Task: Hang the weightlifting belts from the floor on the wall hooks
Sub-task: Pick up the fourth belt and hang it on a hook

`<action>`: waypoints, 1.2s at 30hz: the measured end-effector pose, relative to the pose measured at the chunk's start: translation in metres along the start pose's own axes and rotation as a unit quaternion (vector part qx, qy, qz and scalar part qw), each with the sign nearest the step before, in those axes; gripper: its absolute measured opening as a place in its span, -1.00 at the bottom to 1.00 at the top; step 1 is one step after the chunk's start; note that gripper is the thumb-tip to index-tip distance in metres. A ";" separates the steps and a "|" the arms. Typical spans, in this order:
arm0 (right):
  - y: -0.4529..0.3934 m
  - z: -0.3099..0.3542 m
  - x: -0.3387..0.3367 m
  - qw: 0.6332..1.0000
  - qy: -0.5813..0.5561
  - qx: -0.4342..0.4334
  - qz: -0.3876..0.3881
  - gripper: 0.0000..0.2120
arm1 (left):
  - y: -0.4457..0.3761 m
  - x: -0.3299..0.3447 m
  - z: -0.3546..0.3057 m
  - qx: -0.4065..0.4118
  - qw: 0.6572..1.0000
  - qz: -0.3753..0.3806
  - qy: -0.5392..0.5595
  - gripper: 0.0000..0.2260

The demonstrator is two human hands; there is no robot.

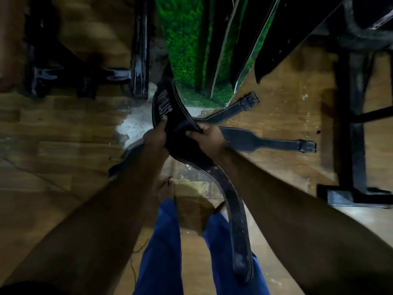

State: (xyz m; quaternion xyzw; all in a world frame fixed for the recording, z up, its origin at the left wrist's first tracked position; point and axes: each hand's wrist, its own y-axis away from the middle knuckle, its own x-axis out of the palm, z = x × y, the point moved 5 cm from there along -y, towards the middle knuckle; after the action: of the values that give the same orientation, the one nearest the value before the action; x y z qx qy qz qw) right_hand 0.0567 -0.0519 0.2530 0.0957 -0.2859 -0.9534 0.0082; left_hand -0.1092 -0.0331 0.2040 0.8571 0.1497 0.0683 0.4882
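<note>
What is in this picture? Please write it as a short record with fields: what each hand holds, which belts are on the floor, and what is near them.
left hand: grips the wide part of the held belt
right hand: grips the same belt, beside the left hand
held belt: black, white stitching, white letters; its narrow end hangs down in front of the legs
upper floor belt: black, lies flat, buckle to the right
lower floor belt: black, lies flat, buckle to the right
floor: wood, worn pale patch near the belts
wall hooks: not in view
</note>
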 end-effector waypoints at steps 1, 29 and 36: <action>0.008 0.013 -0.003 0.999 -0.041 0.012 -0.007 -0.88 | 0.019 0.001 -0.016 0.024 1.000 -0.011 -0.001 -0.52; 0.245 0.285 -0.081 0.986 -0.136 -0.008 0.094 -0.64 | 0.405 -0.036 -0.137 0.320 0.934 0.153 -0.039 -0.80; 0.287 0.307 -0.068 0.973 -0.126 -0.089 0.174 -0.70 | 0.444 -0.045 -0.200 0.253 0.959 0.129 0.011 -0.79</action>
State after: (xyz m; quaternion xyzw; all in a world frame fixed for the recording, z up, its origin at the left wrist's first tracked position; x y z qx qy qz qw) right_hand 0.0549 -0.1205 0.6729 -0.0771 -0.2109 -0.9635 0.1461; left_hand -0.1205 -0.0971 0.6892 0.9638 0.0556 0.1001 0.2407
